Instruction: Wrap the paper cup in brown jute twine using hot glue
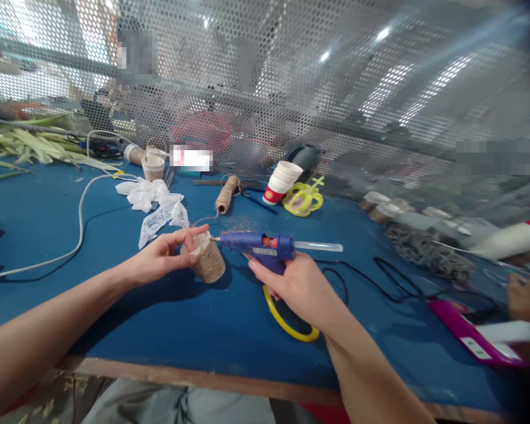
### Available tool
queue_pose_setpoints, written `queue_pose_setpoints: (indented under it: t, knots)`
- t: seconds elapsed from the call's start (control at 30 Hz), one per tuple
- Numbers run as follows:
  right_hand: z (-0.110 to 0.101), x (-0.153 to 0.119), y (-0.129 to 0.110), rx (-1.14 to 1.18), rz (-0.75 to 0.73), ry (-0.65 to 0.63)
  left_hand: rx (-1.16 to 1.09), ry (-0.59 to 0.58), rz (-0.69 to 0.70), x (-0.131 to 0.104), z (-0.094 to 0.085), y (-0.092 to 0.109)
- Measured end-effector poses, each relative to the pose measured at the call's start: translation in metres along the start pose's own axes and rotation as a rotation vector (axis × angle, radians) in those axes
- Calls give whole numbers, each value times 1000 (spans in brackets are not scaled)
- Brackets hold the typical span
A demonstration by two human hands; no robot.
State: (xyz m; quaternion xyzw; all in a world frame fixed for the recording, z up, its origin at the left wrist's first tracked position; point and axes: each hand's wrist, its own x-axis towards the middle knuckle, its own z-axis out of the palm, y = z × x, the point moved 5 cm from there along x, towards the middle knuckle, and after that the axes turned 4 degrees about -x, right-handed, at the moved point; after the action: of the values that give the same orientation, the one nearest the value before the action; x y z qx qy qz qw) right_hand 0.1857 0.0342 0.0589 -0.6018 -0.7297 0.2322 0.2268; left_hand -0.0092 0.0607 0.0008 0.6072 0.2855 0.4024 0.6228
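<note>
My left hand [170,253] is closed on a paper cup [209,265] wrapped in brown twine, tilted with its pale rim toward the fingers. In my right hand [298,282] is a blue glue gun [258,242], with a clear glue stick [320,246] poking out of its back. The nozzle points left and meets the cup near its rim; I cannot tell whether it touches. Below the right hand lie scissors with yellow handles [291,327], partly hidden. A spool of twine [227,194] rests behind the cup, and a strand leads from it toward the cup.
White lace [161,203] lies left of the spool. Stacked paper cups [282,181] stand beside a yellow crown-shaped piece [303,197]. A magenta power strip [474,333] and black cord are on the right, near another person's hand [527,297]. Perforated metal mesh [256,76] borders the table's back.
</note>
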Motion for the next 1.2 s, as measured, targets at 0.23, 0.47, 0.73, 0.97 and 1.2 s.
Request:
queue_pose_setpoints:
  t: [0.23, 0.47, 0.73, 0.97, 1.2]
  knots:
    - [1, 0, 1, -3, 36, -8, 27, -8, 8, 0, 1, 1]
    - [0, -6, -3, 6, -13, -7, 21, 11, -16, 0, 0, 0]
    - [3, -8, -8, -81, -117, -16, 49, 20, -20, 0, 0, 2]
    - [0, -5, -4, -46, -32, -7, 17, 15, -21, 0, 0, 1]
    - [-1, 2, 1, -23, 47, 29, 23, -7, 19, 0, 2, 2]
